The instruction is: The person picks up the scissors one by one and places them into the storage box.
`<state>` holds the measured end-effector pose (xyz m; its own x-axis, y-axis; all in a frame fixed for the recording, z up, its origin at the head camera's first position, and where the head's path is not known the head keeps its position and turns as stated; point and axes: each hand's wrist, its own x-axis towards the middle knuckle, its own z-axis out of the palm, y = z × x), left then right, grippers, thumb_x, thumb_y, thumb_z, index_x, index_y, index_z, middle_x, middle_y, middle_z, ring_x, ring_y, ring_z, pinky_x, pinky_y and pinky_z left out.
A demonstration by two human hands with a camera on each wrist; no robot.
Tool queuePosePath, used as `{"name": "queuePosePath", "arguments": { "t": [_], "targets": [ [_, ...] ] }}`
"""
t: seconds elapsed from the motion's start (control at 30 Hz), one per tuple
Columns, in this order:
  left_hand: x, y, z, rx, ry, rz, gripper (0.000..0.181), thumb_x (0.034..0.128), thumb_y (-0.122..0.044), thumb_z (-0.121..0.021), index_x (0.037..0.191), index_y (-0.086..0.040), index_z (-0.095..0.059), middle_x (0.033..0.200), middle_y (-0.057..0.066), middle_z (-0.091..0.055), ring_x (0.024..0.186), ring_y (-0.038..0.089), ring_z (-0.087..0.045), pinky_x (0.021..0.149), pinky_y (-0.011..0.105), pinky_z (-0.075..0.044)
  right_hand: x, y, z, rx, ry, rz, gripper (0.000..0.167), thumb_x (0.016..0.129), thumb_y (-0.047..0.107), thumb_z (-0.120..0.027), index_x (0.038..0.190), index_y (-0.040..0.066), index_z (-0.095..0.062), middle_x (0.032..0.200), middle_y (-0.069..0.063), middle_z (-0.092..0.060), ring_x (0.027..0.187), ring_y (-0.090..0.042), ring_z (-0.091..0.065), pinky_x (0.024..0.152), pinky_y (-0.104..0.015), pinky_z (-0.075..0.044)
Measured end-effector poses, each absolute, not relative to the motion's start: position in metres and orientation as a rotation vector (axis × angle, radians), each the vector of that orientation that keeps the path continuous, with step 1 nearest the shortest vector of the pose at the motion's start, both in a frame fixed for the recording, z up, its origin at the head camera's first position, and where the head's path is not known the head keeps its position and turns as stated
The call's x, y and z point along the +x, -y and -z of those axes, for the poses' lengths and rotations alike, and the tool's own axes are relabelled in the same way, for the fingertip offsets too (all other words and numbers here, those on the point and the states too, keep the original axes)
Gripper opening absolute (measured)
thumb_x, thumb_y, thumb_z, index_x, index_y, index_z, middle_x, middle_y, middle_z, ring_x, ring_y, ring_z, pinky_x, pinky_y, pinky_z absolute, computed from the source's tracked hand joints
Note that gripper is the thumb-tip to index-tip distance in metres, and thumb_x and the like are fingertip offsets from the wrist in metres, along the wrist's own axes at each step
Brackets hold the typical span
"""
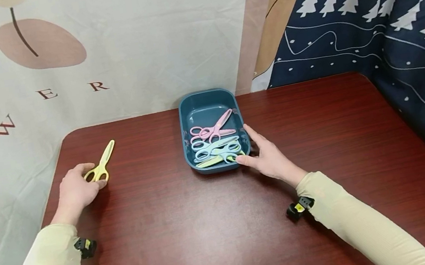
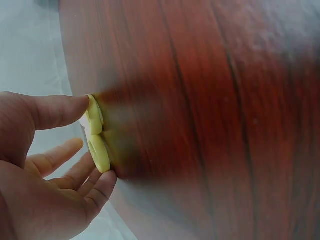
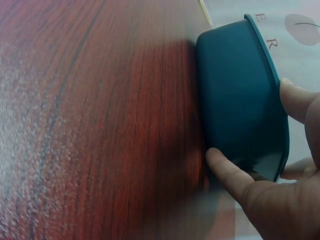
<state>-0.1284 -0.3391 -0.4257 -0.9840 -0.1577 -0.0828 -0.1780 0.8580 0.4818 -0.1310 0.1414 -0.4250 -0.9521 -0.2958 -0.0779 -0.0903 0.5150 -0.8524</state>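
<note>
Yellow scissors (image 1: 106,155) are at the table's left side, blades pointing away. My left hand (image 1: 77,188) pinches them by the finger loops, with thumb and fingers on the loops' two sides in the left wrist view. A dark blue plastic box (image 1: 185,146) stands at the table's far middle. My right hand (image 1: 268,156) grips its near right corner, thumb at the rim and fingers along the outer wall (image 3: 240,90). Inside lie pink scissors (image 1: 217,127), light blue scissors (image 1: 214,144) and yellow-green scissors (image 1: 209,162), overlapping, so their count is unclear.
The reddish-brown wooden table (image 1: 170,232) has rounded far corners. A pale printed curtain (image 1: 130,34) hangs behind and to its left. Dark blue cloth with white trees (image 1: 347,37) hangs at the right. A small black camera (image 1: 86,247) is worn on each wrist.
</note>
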Motion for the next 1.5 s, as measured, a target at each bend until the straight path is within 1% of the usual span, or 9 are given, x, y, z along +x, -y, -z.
{"name": "queuePosePath", "arguments": {
  "t": [0.27, 0.63, 1.1, 1.5],
  "targets": [
    [-0.129, 0.33, 0.426, -0.232, -3.006, -0.784, 0.058, 0.0876, -0.009, -0.076, 0.136, 0.012, -0.053, 0.132, 0.038, -0.055, 0.112, 0.053, -0.052, 0.093, 0.066, -0.041, -0.13, -0.141, 0.424, -0.324, -2.54, 1.413, 0.096, 0.094, 0.023, -0.078, 0.167, 0.012, -0.016, 0.165, -0.022, -0.029, 0.138, -0.041, -0.051, 0.109, -0.051, -0.047],
    [-0.135, 0.315, 0.426, -0.099, -3.027, -0.789, 0.057, 0.0848, -0.01, -0.078, 0.134, 0.009, -0.057, 0.126, 0.035, -0.059, 0.106, 0.05, -0.055, 0.09, 0.063, -0.042, -0.13, -0.142, 0.424, -0.327, -2.525, 1.428, 0.095, 0.095, 0.023, -0.077, 0.167, 0.012, -0.015, 0.167, -0.021, -0.027, 0.139, -0.041, -0.05, 0.11, -0.052, -0.047],
    [-0.142, 0.286, 0.419, -0.058, -2.978, -0.723, 0.058, 0.086, -0.01, -0.078, 0.137, 0.006, -0.056, 0.131, 0.033, -0.059, 0.11, 0.048, -0.055, 0.094, 0.063, -0.044, -0.13, -0.141, 0.423, -0.325, -2.522, 1.427, 0.096, 0.095, 0.022, -0.077, 0.167, 0.013, -0.015, 0.166, -0.021, -0.028, 0.14, -0.04, -0.05, 0.111, -0.051, -0.046],
    [-0.15, 0.261, 0.42, -0.029, -2.965, -0.723, 0.056, 0.0863, -0.009, -0.078, 0.137, 0.004, -0.058, 0.13, 0.03, -0.061, 0.109, 0.045, -0.057, 0.095, 0.06, -0.046, -0.13, -0.142, 0.424, -0.325, -2.53, 1.413, 0.096, 0.095, 0.024, -0.077, 0.167, 0.014, -0.015, 0.166, -0.02, -0.029, 0.139, -0.04, -0.05, 0.11, -0.052, -0.046]
  ]
}}
